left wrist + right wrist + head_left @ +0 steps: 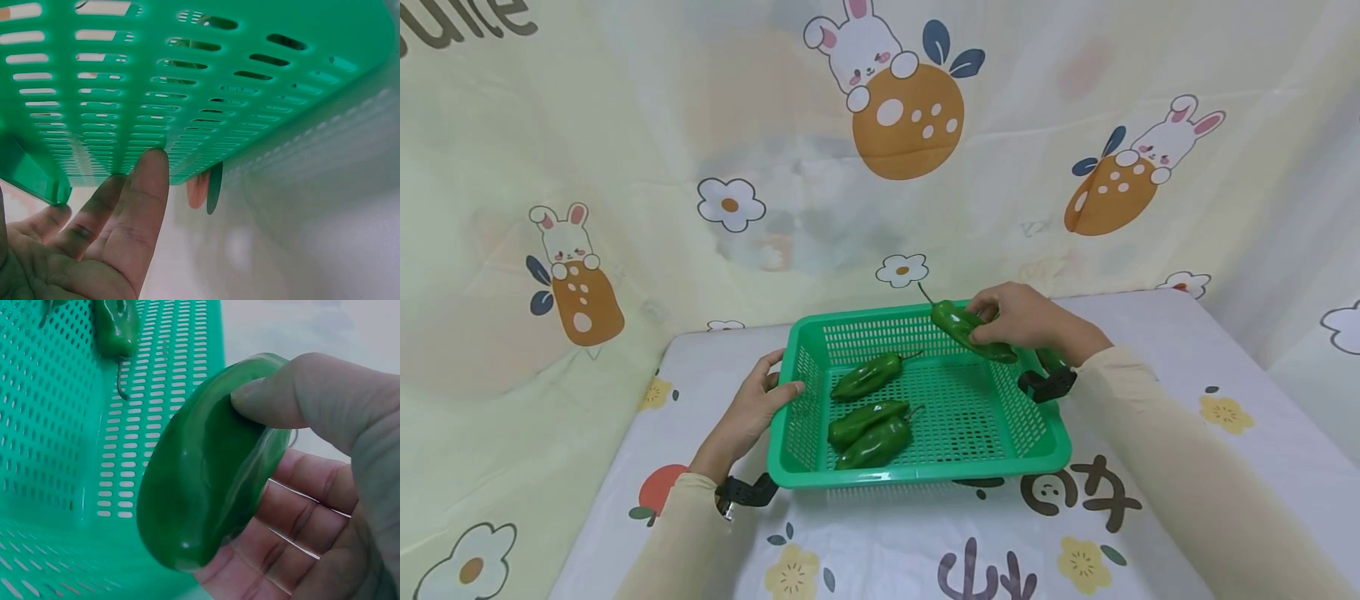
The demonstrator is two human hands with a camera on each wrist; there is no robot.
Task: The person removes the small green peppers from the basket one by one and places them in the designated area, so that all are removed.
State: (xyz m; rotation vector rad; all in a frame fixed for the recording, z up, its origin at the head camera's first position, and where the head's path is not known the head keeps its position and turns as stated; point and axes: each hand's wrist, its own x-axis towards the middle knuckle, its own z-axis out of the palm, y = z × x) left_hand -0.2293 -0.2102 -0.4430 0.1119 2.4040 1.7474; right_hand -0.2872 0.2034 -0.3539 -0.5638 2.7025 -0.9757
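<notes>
A green plastic basket (917, 477) with slotted walls holds several glossy green peppers: one pepper (868, 377) lies toward the back left, and two more, including a front pepper (876, 442), lie side by side near the front left. My left hand (758, 408) grips the basket's left edge, thumb over the rim; in the left wrist view its fingers (147, 212) lie against the slotted outside. Over the basket's back right corner, my right hand (1018, 317) pinches a long-stemmed green pepper (200, 469) between thumb and fingers, stem pointing to the back left.
The basket is on a table with a printed white cloth (865, 542). A green thing (1051, 360) shows at the basket's right side, mostly hidden by the right wrist. A curtain (805, 250) with rabbit and flower prints hangs behind the table.
</notes>
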